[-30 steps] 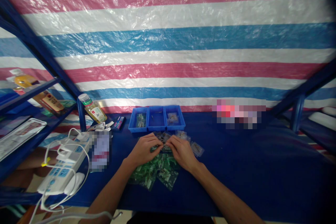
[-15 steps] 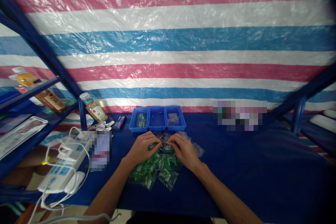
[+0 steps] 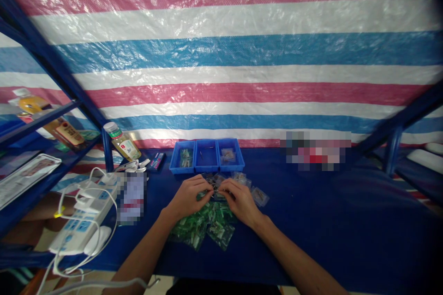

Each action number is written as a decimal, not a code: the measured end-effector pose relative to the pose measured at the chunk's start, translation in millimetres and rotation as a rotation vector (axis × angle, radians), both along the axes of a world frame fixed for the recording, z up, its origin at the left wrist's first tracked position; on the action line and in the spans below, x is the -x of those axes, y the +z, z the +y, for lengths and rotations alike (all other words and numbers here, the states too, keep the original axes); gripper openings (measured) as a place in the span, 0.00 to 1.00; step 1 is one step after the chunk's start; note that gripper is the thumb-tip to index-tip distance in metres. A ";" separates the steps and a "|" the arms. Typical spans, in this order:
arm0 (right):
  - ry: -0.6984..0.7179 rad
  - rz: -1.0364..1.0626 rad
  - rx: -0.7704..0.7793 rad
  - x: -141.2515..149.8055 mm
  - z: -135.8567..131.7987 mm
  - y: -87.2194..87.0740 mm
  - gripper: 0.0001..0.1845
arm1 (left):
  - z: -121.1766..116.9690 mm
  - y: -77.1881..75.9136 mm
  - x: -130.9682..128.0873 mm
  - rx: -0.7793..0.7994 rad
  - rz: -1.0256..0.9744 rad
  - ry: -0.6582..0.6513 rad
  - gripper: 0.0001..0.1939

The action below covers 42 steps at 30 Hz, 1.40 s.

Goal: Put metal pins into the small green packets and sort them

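I log: left hand (image 3: 188,197), right hand (image 3: 240,201) fingers narrow, grip unclear | green packets (image 3: 204,227) piled | blue bins (image 3: 206,156) part-filled

left hand (image 3: 189,198), right hand (image 3: 241,202) together, over green packets (image 3: 202,229), blue bins (image 3: 206,171) beyond

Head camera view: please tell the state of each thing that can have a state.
Left hand, curled, fingertips at the small clear bags.
Right hand, curled, fingertips close to the left hand's.
Green-filled bags, lying in an overlapping pile.
Three blue bins, side by side, each holding something.
Bottle, capped.
White power strip, plugs in its sockets.
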State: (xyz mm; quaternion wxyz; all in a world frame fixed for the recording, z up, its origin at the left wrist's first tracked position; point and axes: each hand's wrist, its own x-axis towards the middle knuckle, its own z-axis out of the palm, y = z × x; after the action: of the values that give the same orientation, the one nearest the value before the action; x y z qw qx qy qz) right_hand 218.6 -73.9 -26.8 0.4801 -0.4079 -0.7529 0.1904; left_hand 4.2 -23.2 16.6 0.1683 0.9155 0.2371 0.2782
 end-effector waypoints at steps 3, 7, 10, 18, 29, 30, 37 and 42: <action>0.009 -0.009 0.004 2.9 -0.6 -1.6 0.09 | -1.4 -0.3 -2.0 -0.002 -0.005 -0.016 0.07; 0.001 -0.022 0.031 5.2 -1.1 -2.8 0.08 | -2.5 0.6 -3.6 -0.005 -0.008 -0.020 0.08; -0.008 -0.027 0.046 5.2 -1.3 -3.0 0.07 | -2.5 1.0 -3.9 -0.003 -0.004 -0.018 0.08; -0.026 -0.119 0.061 2.8 -1.1 0.4 0.11 | -1.1 -0.5 -4.1 -0.012 0.008 -0.020 0.08; -0.118 -0.181 0.067 -6.1 2.7 3.7 0.11 | 1.7 2.6 -0.6 -0.006 -0.007 0.020 0.07; -0.121 -0.175 0.067 -6.6 2.9 4.3 0.11 | 2.0 3.2 0.0 -0.006 -0.009 0.026 0.07; -0.148 -0.077 0.080 -10.6 1.5 9.7 0.09 | 3.5 1.4 3.5 0.006 -0.076 0.128 0.07; -0.246 -0.001 0.080 -17.5 2.1 12.1 0.10 | 22.3 11.5 0.3 -0.002 -0.160 0.501 0.09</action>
State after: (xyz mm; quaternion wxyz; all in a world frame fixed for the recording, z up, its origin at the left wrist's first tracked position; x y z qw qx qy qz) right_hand 236.1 -71.8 -14.8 0.4829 -0.5159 -0.6893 0.1598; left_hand 3.9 -0.9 28.1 0.1113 0.8034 0.4420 0.3830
